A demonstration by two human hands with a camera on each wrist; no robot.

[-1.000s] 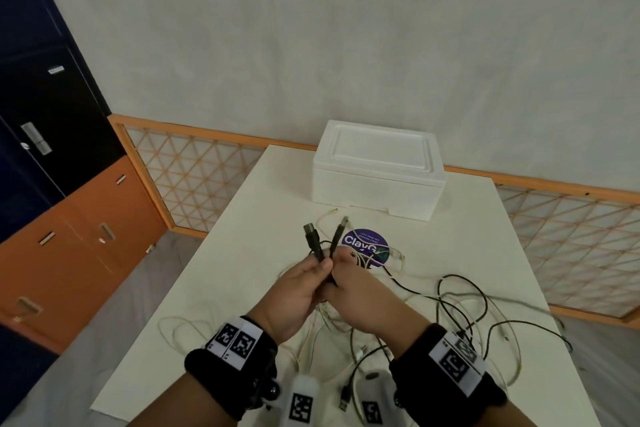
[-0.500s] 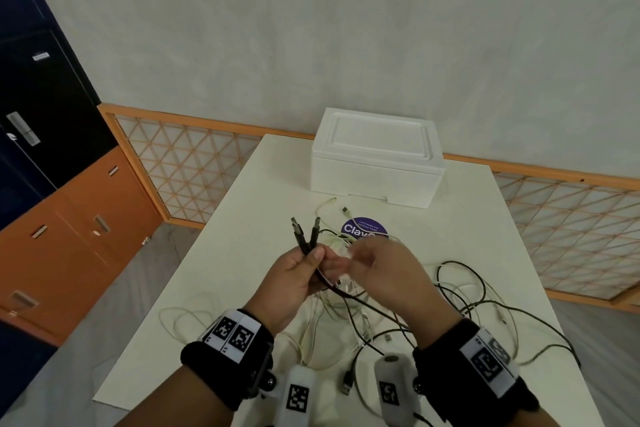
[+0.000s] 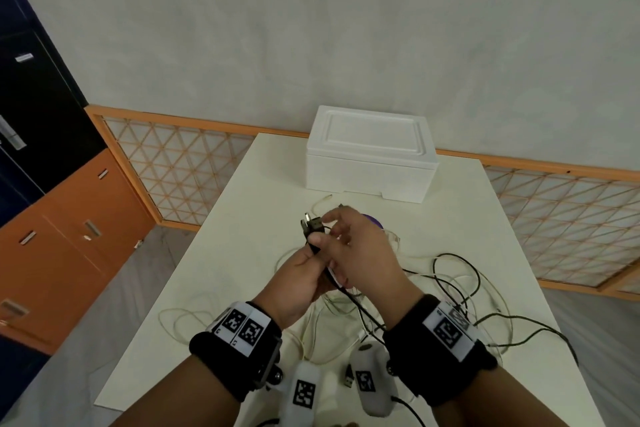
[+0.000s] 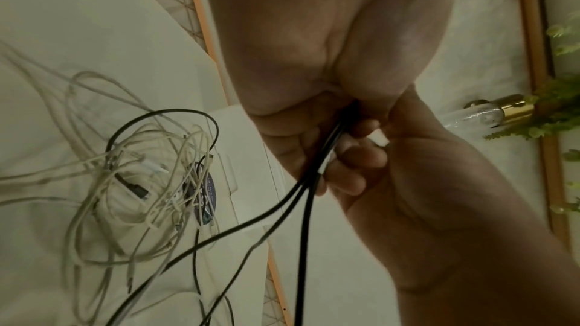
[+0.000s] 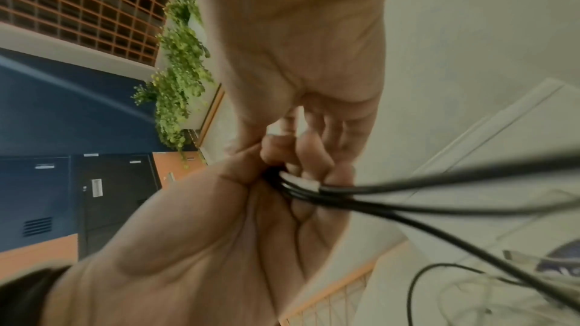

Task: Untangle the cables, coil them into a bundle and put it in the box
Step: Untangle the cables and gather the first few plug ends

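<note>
Head view: black cable ends (image 3: pixel 313 226) in left hand (image 3: pixel 300 274), lidded box (image 3: pixel 370 152) beyond.

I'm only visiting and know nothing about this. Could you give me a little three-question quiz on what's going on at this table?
1. True or false: the white foam box has its lid on.
2. Which hand grips the black cables just below their plugs: A left hand, B right hand, C neither?
3. Fill in: the loose pale cables lie tangled on the white ____.

Key: 1 true; 2 A; 3 table.
</note>
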